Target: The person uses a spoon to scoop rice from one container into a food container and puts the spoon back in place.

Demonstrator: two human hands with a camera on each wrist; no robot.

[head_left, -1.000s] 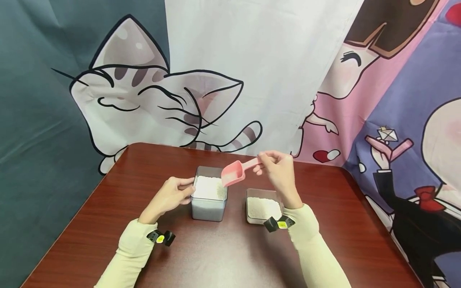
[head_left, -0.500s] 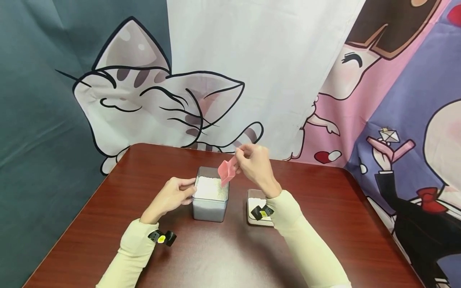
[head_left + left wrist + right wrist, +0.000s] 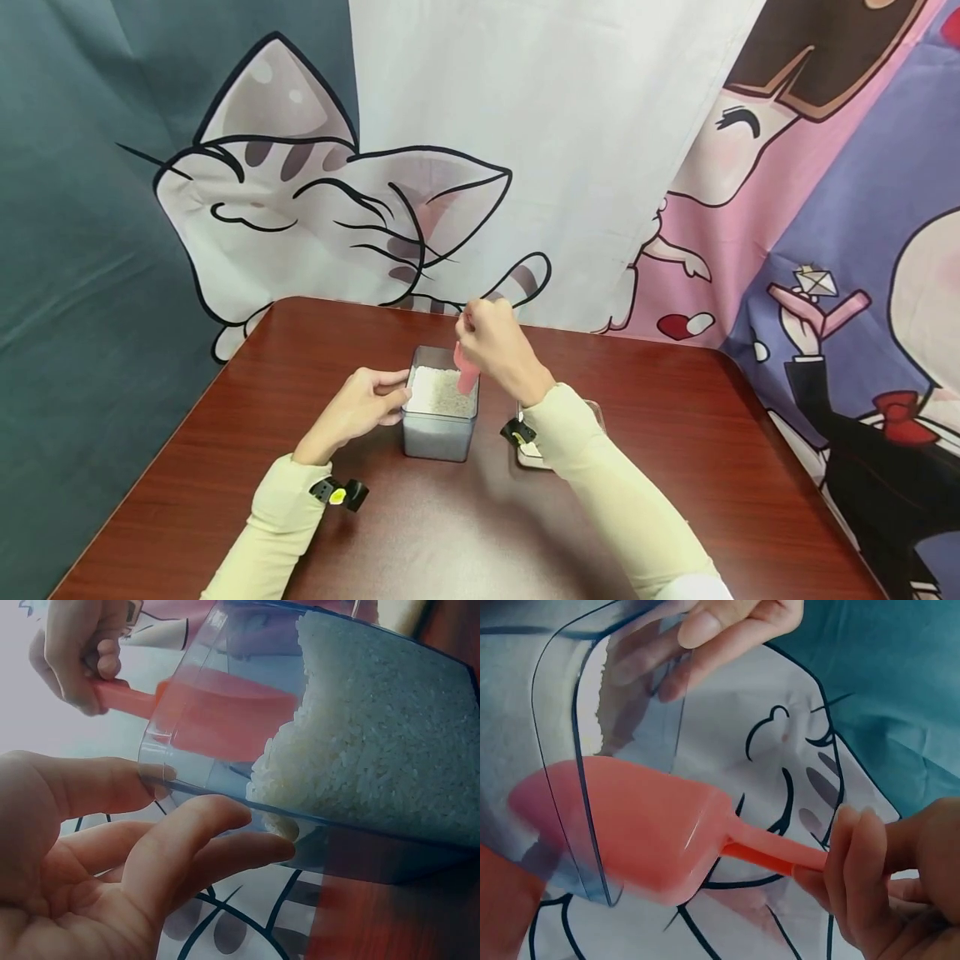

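Note:
A clear bluish plastic container (image 3: 438,438) stands on the table, filled near its top with white rice (image 3: 375,727). My left hand (image 3: 358,408) is beside it, its fingertips (image 3: 274,847) and thumb resting against the left wall and rim. My right hand (image 3: 497,337) grips the thin handle of a pink scoop (image 3: 652,825). In the head view the scoop hangs steeply over the container's right side, bowl down. Both wrist views show the bowl reaching in past the rim. The right hand hides part of the scoop in the head view.
A shallow clear box (image 3: 597,410) with white grains sits to the right, partly covered by the right sleeve (image 3: 592,467). Both stand on a reddish-brown wooden table (image 3: 420,533). Behind the table hangs a printed cartoon cloth (image 3: 600,167).
My right hand has moved left with the scoop, tipping its bowl from nearly level to steeply downward over the container. A greyer patch of grains now shows at the right. My left hand stays put.

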